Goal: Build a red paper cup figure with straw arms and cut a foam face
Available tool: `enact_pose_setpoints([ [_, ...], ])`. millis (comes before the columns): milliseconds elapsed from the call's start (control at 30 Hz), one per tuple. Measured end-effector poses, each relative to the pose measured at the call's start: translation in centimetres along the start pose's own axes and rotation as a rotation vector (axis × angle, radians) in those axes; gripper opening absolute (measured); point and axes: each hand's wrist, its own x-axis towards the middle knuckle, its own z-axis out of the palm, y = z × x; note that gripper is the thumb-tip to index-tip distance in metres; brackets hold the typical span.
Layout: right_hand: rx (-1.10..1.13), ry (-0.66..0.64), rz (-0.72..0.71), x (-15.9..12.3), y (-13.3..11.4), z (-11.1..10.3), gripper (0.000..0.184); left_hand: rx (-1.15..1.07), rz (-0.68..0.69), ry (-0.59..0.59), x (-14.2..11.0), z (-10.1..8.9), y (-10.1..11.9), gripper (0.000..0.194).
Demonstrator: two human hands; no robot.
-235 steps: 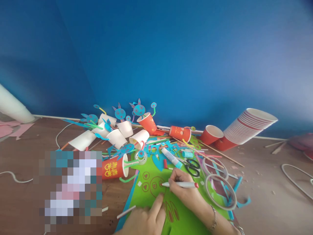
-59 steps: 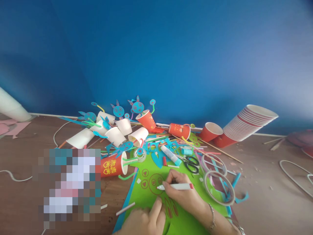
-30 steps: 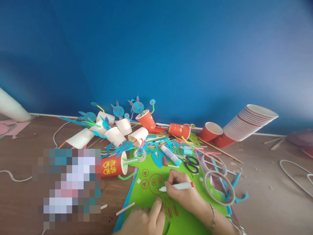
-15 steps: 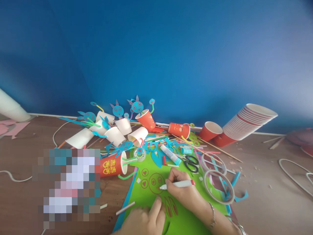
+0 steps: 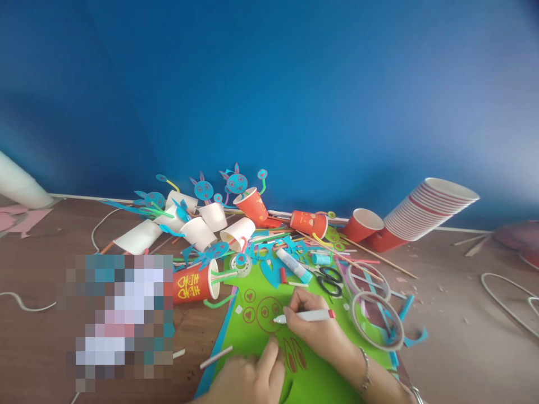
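Note:
My right hand [image 5: 314, 322] grips a white marker [image 5: 307, 316] with a red end, its tip on the green paper [image 5: 248, 349]. Under the tip is a drawn round face [image 5: 266, 325] with heart-shaped eyes. Two small circles with hearts lie to its left, and two long ear shapes [image 5: 296, 354] below it. My left hand [image 5: 252, 377] rests on the sheet just below the face, index finger stretched out, holding nothing. A red marker cap [image 5: 283, 275], a glue stick [image 5: 293, 265] and black-handled scissors [image 5: 330, 281] lie beyond my right hand.
Tape rolls [image 5: 378, 321] lie at the right of the paper. Behind are blue paper scraps, straws and several cups with blue rabbit cutouts [image 5: 236, 182]. A tall cup stack [image 5: 429, 210] leans at the back right, before a blue wall [image 5: 269, 101]. Blurred blocks hide an area at left.
The marker tip has moved from the right eye down to the lower part of the face, where small marks now show. My left hand has stayed nearly still.

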Motion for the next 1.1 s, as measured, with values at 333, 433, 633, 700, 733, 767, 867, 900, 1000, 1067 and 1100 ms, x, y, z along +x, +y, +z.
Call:
enact_pose_setpoints([
  [333, -0.031, 0.015, -0.012, 0.02, -0.02, -0.05, 0.022, 0.001, 0.014, -0.012, -0.07, 0.02, -0.09, 0.026],
  [433, -0.019, -0.004, 0.000, 0.01, -0.08, -0.03, 0.021, -0.007, 0.010, -0.025, -0.03, -0.11, -0.07, 0.027],
  [633, 0.042, 0.008, -0.002, 0.05, -0.01, -0.09, 0.022, 0.006, 0.012, -0.007, 0.05, -0.27, -0.14, 0.023],
  [700, 0.059, 0.006, -0.006, 0.09, 0.02, -0.13, 0.021, 0.010, 0.011, -0.011, 0.02, -0.23, -0.07, 0.022],
  [733, 0.060, 0.005, -0.009, 0.10, 0.03, -0.14, 0.021, 0.008, 0.010, -0.011, 0.00, -0.20, -0.03, 0.022],
  [767, 0.054, 0.007, -0.013, 0.10, 0.02, -0.14, 0.021, 0.002, 0.008, -0.012, -0.01, -0.16, 0.00, 0.022],
  [867, 0.019, 0.003, -0.026, 0.04, -0.02, -0.09, 0.020, -0.007, 0.001, -0.011, -0.02, -0.11, 0.05, 0.024],
  [900, 0.007, 0.000, -0.029, 0.02, -0.03, -0.07, 0.020, -0.006, 0.002, -0.010, -0.01, -0.11, 0.03, 0.024],
  [1000, -0.025, -0.004, -0.027, -0.03, -0.01, -0.04, 0.021, 0.001, 0.009, -0.010, 0.03, -0.14, -0.05, 0.024],
  [1067, -0.036, 0.001, -0.023, -0.03, 0.02, -0.06, 0.022, -0.001, 0.009, -0.003, 0.04, -0.15, -0.10, 0.024],
  [1100, -0.035, 0.002, -0.021, -0.02, 0.03, -0.07, 0.023, -0.004, 0.008, -0.001, 0.04, -0.14, -0.11, 0.025],
])
